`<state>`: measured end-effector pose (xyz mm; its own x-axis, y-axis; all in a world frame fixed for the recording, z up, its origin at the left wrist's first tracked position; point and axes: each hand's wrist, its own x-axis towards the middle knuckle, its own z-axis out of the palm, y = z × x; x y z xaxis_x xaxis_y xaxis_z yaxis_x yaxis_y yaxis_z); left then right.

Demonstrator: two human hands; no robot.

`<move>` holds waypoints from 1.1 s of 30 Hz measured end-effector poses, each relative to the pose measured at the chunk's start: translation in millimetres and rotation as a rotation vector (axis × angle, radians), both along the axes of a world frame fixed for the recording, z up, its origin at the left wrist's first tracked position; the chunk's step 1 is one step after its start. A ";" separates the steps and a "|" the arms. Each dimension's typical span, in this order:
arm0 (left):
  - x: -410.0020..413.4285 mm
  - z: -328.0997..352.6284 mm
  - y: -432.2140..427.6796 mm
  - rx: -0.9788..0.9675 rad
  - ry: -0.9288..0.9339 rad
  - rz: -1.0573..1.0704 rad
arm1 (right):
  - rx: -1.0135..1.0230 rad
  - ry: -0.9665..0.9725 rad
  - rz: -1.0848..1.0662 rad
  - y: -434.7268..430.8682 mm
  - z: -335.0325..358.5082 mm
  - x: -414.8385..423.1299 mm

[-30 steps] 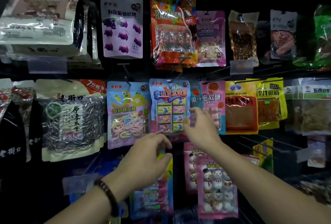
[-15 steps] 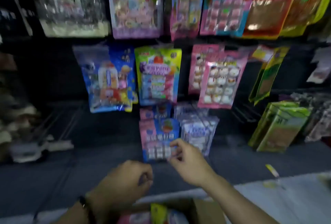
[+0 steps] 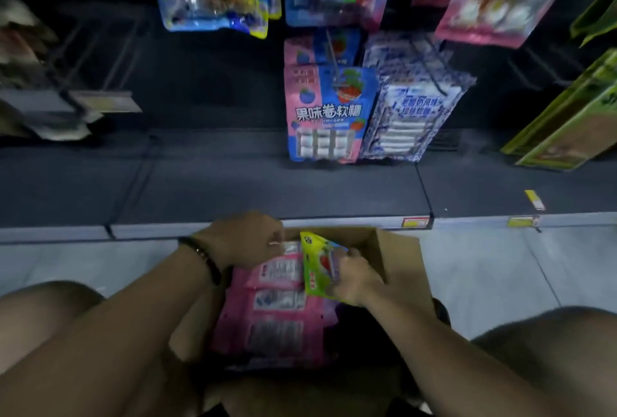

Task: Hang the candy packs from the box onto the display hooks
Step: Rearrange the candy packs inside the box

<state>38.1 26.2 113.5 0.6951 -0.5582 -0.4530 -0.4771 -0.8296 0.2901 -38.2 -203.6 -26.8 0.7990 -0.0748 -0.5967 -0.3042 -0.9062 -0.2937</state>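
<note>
Dark shelving fills the head view, its low base shelf [image 3: 213, 189] running just beyond a cardboard box [image 3: 400, 259] that sits open on pale floor tiles [image 3: 484, 266]. Above and beyond the box, a blue-and-pink pack [image 3: 325, 116] and a white-and-blue pack [image 3: 414, 106] hang side by side from display hooks [image 3: 334, 59]. Inside the box lie pink candy packs [image 3: 277, 326], backs upward. The right hand [image 3: 354, 278] reaches into the box and grips a green-and-yellow candy pack [image 3: 315, 259], fingers curled round it, the pack tilted up over the pink ones. The left hand [image 3: 247, 239], a dark bracelet [image 3: 203, 258] at its wrist, curls its fingers at the far edge of the pink packs; whether it actually pinches one I cannot tell.
</note>
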 end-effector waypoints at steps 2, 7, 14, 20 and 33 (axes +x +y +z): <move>2.9 -6.0 2.3 0.002 0.028 0.013 | -0.086 0.062 0.082 11.2 -15.0 -7.2; 8.8 -15.1 5.3 0.039 0.082 0.002 | -0.165 0.091 0.147 30.2 -39.7 -11.4; 11.4 -17.6 6.6 0.083 0.109 -0.041 | -0.181 0.001 0.143 30.7 -30.6 -11.3; 14.6 -8.1 2.1 0.101 0.128 -0.013 | 0.068 -0.189 -0.050 -5.2 38.5 20.1; 12.2 -2.5 -19.1 -0.784 0.516 0.395 | 0.815 -0.336 -0.380 -64.4 193.0 42.5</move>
<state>50.3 7.1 111.0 0.7169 -0.5999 -0.3552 0.1269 -0.3887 0.9126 4.3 -267.9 166.2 0.9456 -0.0275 -0.3242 -0.3209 -0.2429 -0.9154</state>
